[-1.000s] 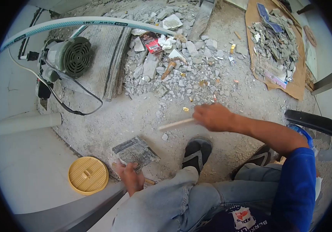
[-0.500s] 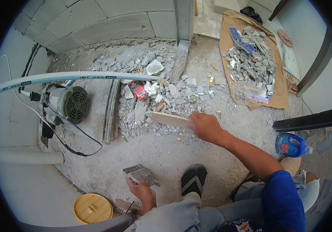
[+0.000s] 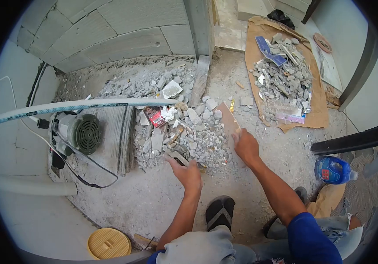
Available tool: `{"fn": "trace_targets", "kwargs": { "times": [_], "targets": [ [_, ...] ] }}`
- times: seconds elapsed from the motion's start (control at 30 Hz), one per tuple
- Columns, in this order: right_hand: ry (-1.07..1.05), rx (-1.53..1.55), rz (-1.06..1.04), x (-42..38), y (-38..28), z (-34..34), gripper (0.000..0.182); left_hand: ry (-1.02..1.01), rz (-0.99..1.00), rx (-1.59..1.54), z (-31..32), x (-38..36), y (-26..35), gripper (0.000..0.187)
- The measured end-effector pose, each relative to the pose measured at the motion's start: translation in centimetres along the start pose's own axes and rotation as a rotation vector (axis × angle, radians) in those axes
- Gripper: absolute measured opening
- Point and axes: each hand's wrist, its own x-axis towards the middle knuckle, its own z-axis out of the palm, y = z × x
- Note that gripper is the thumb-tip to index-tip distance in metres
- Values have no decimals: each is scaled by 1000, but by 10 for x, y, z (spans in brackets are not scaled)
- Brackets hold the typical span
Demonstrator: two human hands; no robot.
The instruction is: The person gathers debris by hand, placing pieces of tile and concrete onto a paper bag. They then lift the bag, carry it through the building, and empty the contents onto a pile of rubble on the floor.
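Observation:
My left hand [image 3: 186, 176] is closed on a flat grey slab [image 3: 178, 157], dusty and mostly hidden by the fingers and debris, at the near edge of a rubble pile [image 3: 204, 140]. Across from it, my right hand [image 3: 246, 147] grips a thin tan board [image 3: 228, 118], tilted on edge along the pile's right side. Grey chunks and chips lie between the two hands. Among the rubble are a crumpled red packet [image 3: 155, 116] and white scraps [image 3: 168, 113].
A pump-like motor [image 3: 85, 132] stands at left beside stacked boards [image 3: 113, 132], with a hose [image 3: 88, 104] crossing above. Brown paper [image 3: 270, 121] bears more rubble at upper right. A blue bottle [image 3: 333, 170] lies at right, a yellow drain cover [image 3: 109, 243] at lower left.
My left hand has moved forward and up to the pile with the grey slab. My right hand has shifted right, turning the tan board from crosswise to upright along the pile's right edge.

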Motion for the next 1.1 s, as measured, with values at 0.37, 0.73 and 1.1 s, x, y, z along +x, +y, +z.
{"fn": "trace_targets", "kwargs": {
  "times": [0.37,0.73,1.1],
  "targets": [
    [-122,166,-124,-40,-57,53,25,-64,-4,45,-24,9,-16,93],
    [-143,493,-117,-37,-26,43,28,-189,-138,-214,-21,-11,25,93],
    [-81,500,29,13,32,-60,31,-320,-159,-311,53,-15,54,74]
  ]
}}
